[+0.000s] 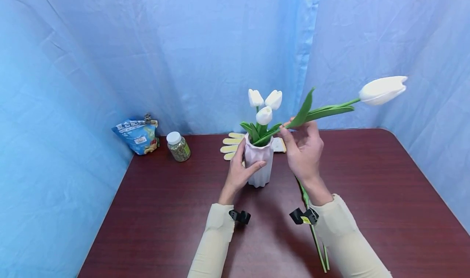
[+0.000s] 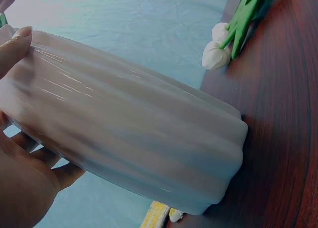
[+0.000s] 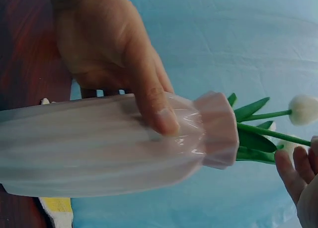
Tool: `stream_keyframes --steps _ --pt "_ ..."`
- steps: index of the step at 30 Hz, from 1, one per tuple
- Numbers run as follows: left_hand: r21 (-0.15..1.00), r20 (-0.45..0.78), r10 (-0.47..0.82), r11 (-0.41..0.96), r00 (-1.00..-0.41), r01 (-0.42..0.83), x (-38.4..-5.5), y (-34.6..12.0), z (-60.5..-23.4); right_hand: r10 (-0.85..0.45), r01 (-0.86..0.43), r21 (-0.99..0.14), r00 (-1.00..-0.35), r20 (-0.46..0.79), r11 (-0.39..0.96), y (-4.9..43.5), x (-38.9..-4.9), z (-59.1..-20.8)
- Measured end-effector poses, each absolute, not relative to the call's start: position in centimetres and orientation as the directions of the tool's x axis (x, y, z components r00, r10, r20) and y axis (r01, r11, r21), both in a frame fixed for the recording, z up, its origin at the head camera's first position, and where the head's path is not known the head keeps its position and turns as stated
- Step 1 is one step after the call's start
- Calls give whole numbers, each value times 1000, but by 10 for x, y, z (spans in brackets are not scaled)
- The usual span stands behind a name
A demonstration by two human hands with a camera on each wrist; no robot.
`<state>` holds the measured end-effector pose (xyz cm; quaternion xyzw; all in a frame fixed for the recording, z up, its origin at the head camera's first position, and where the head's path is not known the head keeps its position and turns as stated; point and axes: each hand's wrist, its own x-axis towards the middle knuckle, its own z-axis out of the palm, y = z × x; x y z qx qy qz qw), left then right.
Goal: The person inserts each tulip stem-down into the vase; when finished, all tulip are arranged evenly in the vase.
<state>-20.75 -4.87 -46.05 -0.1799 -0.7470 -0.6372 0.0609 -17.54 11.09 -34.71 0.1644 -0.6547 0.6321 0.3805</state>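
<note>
A pale pink fluted vase [image 1: 259, 170] stands on the table, gripped round its upper part by my left hand [image 1: 240, 173]; the thumb crosses its front. Three white tulips [image 1: 264, 115] with green leaves stand in the vase. With thumb and fingers, my right hand [image 1: 304, 149] pinches the green stem of another white tulip [image 1: 382, 91]. That tulip leans far to the right, its stem's lower end reaching in at the vase mouth [image 3: 221, 131]. More tulips [image 2: 216, 54] lie on the table to the right of the vase, partly hidden by the right arm in the head view.
A yellow-and-white glove [image 1: 231, 144] lies behind the vase. At the back left are a jar with a white lid [image 1: 178, 146] and a blue snack bag [image 1: 137, 136] closed by a clip. Blue curtains [image 1: 183, 58] surround the dark red table [image 1: 165, 221].
</note>
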Motion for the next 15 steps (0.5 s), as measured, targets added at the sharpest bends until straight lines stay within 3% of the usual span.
stream_keyframes --steps 7,15 --pt "927 331 194 117 -924 356 -209 -48 -460 195 -614 -663 -653 732 429 109 -174 -358" --pt "923 335 195 129 -922 363 -208 -49 -461 120 -582 -616 -668 734 531 105 -172 -369"
